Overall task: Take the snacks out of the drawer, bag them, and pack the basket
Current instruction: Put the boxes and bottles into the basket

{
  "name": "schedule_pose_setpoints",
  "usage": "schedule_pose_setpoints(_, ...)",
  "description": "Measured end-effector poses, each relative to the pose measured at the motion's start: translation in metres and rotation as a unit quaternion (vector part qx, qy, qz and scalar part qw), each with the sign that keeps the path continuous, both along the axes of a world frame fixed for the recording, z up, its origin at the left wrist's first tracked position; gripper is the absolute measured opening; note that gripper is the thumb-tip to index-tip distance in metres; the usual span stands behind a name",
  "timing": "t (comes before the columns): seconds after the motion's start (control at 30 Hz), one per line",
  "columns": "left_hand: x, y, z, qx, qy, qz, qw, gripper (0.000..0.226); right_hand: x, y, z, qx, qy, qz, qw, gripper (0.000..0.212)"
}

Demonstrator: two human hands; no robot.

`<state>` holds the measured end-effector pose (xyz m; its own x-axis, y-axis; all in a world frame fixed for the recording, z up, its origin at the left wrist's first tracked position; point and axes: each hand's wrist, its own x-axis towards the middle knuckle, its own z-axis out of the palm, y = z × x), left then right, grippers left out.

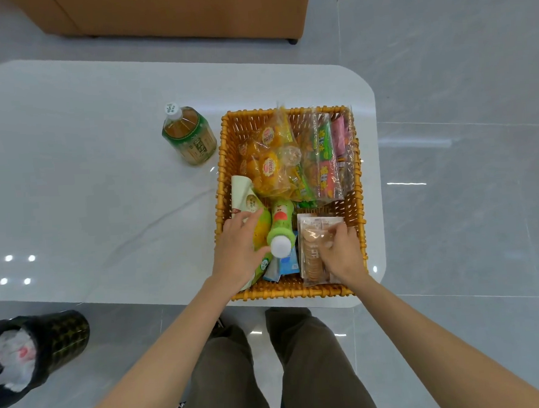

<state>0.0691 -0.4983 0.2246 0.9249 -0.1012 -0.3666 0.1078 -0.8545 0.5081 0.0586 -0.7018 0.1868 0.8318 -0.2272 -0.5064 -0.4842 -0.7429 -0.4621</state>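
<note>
left grip (pixel 236 250) flat, fingers resting on green snack bag (pixel 262 231) | right grip (pixel 340 253) pinching clear biscuit pack (pixel 312 261) | both inside wicker basket (pixel 224 143) on bench (pixel 103 182) | tea bottle (pixel 190 136) just beside basket

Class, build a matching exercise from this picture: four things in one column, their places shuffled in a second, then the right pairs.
Things
1. green-labelled tea bottle with white cap
2. small green bottle with white cap
3. clear packet of round biscuits
4. black waste bin with white liner

Places
A. on the floor
B. in the woven orange basket, held by the right hand
C. on the white table, outside the basket
D. in the basket, beside the left hand

Pairs: 1-C, 2-D, 3-B, 4-A
</note>
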Motion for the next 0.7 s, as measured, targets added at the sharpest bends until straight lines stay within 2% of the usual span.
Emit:
schedule_pose_setpoints(0.13, -0.002, -0.010, -0.018, 0.100, 0.021, -0.078, 0.992, 0.088, -0.009, 0.006, -0.011, -0.041, -0.005, 0.026, 0.999, 0.052)
schedule_pose_setpoints(0.3, -0.010, -0.023, -0.038, 0.177, 0.044, -0.203, 0.962, 0.083, -0.010, 0.004, -0.016, -0.043, -0.012, 0.052, 0.998, 0.050)
schedule_pose_setpoints(0.47, -0.015, -0.047, -0.057, 0.202, 0.105, -0.140, 0.964, 0.065, -0.007, -0.007, -0.019, -0.009, -0.006, 0.061, 0.998, 0.046)
schedule_pose_setpoints(0.7, -0.017, -0.069, -0.081, 0.147, 0.159, -0.022, 0.976, 0.070, -0.002, -0.008, -0.023, -0.005, 0.018, 0.075, 0.997, 0.048)
